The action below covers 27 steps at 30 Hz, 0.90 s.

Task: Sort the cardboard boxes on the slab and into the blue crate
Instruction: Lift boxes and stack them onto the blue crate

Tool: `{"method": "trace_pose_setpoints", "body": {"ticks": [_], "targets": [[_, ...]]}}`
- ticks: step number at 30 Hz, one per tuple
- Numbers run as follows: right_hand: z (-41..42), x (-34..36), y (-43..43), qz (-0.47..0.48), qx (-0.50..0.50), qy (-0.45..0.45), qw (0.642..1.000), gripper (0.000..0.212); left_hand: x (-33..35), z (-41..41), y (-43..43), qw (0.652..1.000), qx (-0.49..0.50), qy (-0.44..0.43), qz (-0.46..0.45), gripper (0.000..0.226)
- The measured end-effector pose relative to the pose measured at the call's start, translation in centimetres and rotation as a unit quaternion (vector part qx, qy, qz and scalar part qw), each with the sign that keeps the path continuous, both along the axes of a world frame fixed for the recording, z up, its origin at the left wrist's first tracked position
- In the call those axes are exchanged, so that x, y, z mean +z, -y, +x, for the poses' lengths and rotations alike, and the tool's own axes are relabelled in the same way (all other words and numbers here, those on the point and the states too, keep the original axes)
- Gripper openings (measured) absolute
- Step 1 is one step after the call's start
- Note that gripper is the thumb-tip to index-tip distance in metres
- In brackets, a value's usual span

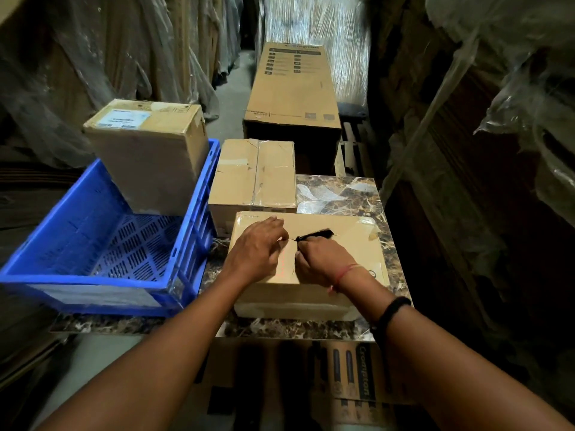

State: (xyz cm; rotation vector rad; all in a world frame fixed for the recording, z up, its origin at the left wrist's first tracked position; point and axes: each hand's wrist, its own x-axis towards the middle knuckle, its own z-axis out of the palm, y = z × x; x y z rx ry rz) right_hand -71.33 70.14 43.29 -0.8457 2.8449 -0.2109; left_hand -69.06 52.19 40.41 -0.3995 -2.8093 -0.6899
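Left grip [258, 247] pinching strand [292, 240] over near box [351, 241], right grip [320, 259] curled, hold unclear; taped box [255, 175] behind, blue crate [84, 276] alongside

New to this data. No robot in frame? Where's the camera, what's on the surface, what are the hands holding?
There is no robot here. A person works with bare hands, and the single picture comes from a wide-angle camera worn on their head, looking forward and down.

The left hand and right hand meet over a flat cardboard box lying on the marbled slab. Their fingertips are next to a dark mark on the box top. Whether they pinch anything is too small to tell.

Behind that box stands a taped box. To the left, the blue crate holds one tilted box at its far end. A long box lies farther back.
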Motion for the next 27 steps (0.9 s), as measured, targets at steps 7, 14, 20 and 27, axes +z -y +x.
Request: {"method": "trace_pose_setpoints", "body": {"ticks": [7,14,20,27], "targets": [[-1.9,0.6,1.7,0.091,0.001,0.138,0.986,0.053,-0.2,-0.1,0.2,1.000,0.002,0.030,0.007,0.018],[-0.7,0.3,0.2,0.061,0.025,-0.016,0.998,0.048,0.1,-0.2,0.0,1.000,0.006,0.029,0.008,0.020],[-2.0,1.1,0.9,0.131,0.041,0.056,0.989,0.049,0.0,-0.2,0.1,0.999,0.013,0.038,0.011,0.021],[-2.0,0.5,0.4,0.112,0.023,0.096,0.989,0.048,0.4,0.1,-0.2,0.999,0.020,0.036,0.002,0.023]]}}
